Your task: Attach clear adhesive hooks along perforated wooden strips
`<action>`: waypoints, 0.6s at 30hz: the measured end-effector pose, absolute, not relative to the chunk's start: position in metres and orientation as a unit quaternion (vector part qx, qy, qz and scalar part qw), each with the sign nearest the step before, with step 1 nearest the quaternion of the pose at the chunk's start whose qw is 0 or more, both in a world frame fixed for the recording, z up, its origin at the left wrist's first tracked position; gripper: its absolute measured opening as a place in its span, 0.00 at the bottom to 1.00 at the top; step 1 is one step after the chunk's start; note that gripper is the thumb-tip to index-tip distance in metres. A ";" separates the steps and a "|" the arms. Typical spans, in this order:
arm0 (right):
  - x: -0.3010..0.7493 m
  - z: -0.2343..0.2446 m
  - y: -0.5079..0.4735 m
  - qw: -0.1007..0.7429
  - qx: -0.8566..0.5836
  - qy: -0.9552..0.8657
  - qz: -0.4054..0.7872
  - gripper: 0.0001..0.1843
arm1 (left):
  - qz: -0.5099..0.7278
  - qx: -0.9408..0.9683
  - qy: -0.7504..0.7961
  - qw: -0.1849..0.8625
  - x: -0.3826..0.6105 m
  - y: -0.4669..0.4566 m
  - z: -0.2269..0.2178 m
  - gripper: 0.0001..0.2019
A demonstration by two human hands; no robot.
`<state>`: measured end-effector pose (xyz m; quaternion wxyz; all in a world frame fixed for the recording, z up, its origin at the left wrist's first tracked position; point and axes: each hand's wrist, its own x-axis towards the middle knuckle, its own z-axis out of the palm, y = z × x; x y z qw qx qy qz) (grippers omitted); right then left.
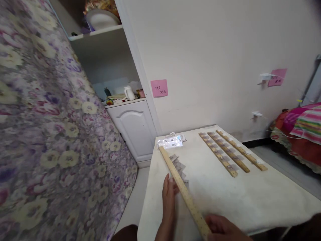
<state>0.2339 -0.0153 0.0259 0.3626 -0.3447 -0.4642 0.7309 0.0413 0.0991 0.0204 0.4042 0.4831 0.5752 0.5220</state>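
A long wooden strip [184, 193] lies slantwise across the near left of a white table [250, 197]. My left hand [168, 197] rests against its left side near the middle, fingers stretched out beside small clear packets [178, 165]. My right hand [223, 229] sits at the strip's near end, fingers curled over it. Three more wooden strips [232, 153] with small packets fixed along them lie side by side at the far right of the table. A stack of clear packets [172, 141] sits at the table's far left corner.
A flowered cloth [50, 127] hangs at the left. A white cabinet [132, 125] with shelves of small items stands behind. Pink notes [158, 88] are stuck on the wall. A striped bedding pile [301, 130] lies at the right.
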 end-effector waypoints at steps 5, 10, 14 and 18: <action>0.152 0.002 0.012 0.334 -0.383 -0.531 0.679 0.17 | 0.439 0.522 0.655 0.325 0.019 0.099 0.023 0.41; 0.157 -0.010 0.019 0.290 -0.499 -0.657 0.485 0.23 | 0.392 0.548 0.691 0.263 -0.017 0.110 0.021 0.37; 0.196 -0.014 0.020 0.316 -0.545 -0.680 0.375 0.13 | 0.352 0.588 0.695 0.217 -0.045 0.116 0.018 0.37; 0.215 -0.020 0.018 0.319 -0.564 -0.681 0.341 0.09 | 0.308 0.617 0.700 0.186 -0.061 0.124 0.009 0.36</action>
